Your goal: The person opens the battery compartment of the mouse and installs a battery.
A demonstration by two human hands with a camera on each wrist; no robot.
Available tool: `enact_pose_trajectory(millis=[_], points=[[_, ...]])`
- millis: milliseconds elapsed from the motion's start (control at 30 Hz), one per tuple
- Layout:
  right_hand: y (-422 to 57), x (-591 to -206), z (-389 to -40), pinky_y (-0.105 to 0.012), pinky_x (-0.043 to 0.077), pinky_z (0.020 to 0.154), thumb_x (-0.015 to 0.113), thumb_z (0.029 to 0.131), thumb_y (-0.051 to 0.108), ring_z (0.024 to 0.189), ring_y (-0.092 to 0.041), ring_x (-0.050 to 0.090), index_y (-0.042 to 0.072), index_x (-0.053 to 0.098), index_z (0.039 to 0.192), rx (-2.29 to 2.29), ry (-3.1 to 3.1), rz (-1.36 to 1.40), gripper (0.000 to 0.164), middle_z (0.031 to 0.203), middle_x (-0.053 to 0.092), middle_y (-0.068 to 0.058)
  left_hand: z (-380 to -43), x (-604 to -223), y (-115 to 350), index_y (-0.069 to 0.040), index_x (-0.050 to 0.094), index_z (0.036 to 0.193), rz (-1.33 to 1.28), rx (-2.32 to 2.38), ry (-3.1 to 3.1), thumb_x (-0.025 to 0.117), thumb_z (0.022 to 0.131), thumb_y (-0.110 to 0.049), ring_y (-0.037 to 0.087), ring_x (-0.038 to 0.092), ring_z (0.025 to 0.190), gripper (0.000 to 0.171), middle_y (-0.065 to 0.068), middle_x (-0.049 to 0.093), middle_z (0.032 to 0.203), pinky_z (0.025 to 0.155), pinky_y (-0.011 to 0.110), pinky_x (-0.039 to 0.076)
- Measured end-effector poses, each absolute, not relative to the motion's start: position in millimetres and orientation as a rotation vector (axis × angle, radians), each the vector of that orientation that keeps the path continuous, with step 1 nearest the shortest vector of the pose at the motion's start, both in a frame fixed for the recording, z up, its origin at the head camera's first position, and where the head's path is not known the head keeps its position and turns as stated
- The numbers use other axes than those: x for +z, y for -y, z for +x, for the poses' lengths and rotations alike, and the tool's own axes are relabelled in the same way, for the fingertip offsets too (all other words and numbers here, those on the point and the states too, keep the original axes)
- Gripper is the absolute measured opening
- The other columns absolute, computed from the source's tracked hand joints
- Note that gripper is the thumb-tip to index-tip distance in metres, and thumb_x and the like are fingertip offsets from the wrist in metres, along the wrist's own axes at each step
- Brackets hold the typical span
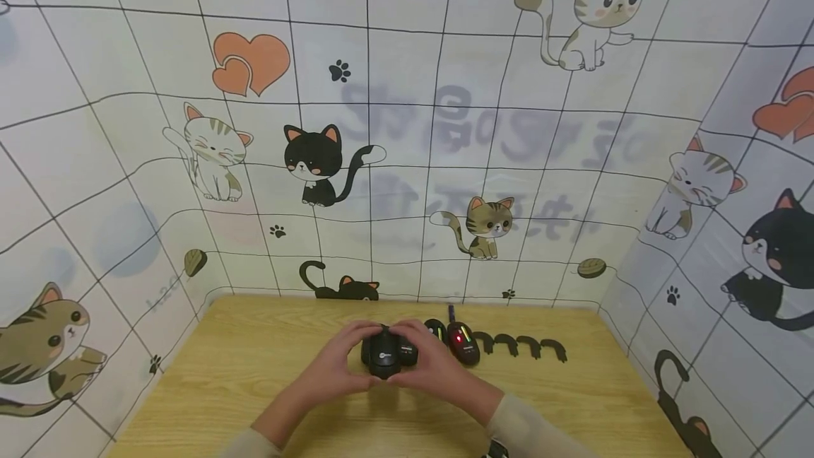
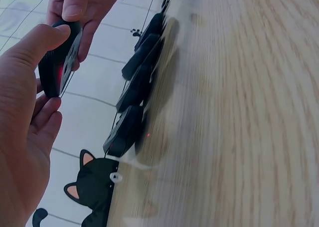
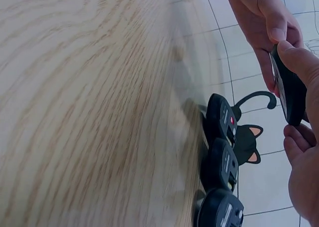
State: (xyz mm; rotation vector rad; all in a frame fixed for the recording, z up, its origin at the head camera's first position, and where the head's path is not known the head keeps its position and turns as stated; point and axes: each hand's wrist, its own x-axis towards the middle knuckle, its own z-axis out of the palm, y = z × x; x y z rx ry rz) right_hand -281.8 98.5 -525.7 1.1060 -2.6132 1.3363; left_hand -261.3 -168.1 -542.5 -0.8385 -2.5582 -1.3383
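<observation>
A black computer mouse (image 1: 384, 353) with a small pale logo is held up above the table between both hands. My left hand (image 1: 333, 370) grips its left side with the thumb near the close end and fingers curled at the far end. My right hand (image 1: 435, 366) holds the other side likewise. Seen from the left wrist, the held mouse (image 2: 64, 57) is tilted on edge, and a red glow shows at its underside. Other black mice lie in a row behind the hands, among them one (image 1: 463, 343) with its lit red underside up; the right hand partly hides its neighbours.
Several curved black pieces (image 1: 518, 345) lie right of the mice on the wooden table (image 1: 254, 345). A cloth with cat drawings (image 1: 407, 126) rises behind the table and along both sides.
</observation>
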Motion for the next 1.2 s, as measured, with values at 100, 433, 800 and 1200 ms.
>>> enact_pose_trajectory(millis=[100,433,800,1200], points=[[-106.0,-524.0,-278.9,-0.055,0.052,0.117,0.100,0.084,0.033,0.143,-0.026,0.056,0.021,0.061,0.155,1.372,2.620,1.088,0.082,0.156,0.054,0.003,-262.8,-544.6,161.7,-0.026,0.061,0.155,-0.863,-1.336,2.544,0.101,0.078,-0.021,0.024,0.054,0.146,0.087,-0.007,0.056,0.158,0.120,0.059,0.047],[-128.4,-528.3,-277.7,-0.056,0.050,0.119,0.099,0.084,0.041,0.142,-0.024,0.056,0.029,0.060,0.154,1.395,2.633,1.046,0.080,0.154,0.053,0.008,-262.2,-544.8,141.9,-0.023,0.062,0.154,-0.911,-1.370,2.499,0.102,0.077,-0.019,0.025,0.055,0.145,0.087,-0.002,0.057,0.158,0.120,0.057,0.048],[-143.6,-528.5,-273.5,-0.056,0.050,0.118,0.098,0.087,0.033,0.147,-0.029,0.052,0.020,0.059,0.155,1.484,2.557,1.105,0.080,0.164,0.048,-0.010,-261.7,-540.9,127.5,-0.025,0.062,0.155,-0.913,-1.430,2.518,0.099,0.079,-0.019,0.025,0.052,0.148,0.084,-0.006,0.054,0.160,0.121,0.057,0.046],[-160.0,-529.1,-268.1,-0.053,0.048,0.121,0.095,0.090,0.039,0.153,-0.031,0.046,0.028,0.059,0.155,1.456,2.549,1.130,0.075,0.166,0.047,0.001,-260.1,-540.1,113.8,-0.025,0.060,0.157,-0.952,-1.482,2.533,0.098,0.085,-0.023,0.027,0.049,0.151,0.081,-0.004,0.051,0.163,0.123,0.057,0.044]])
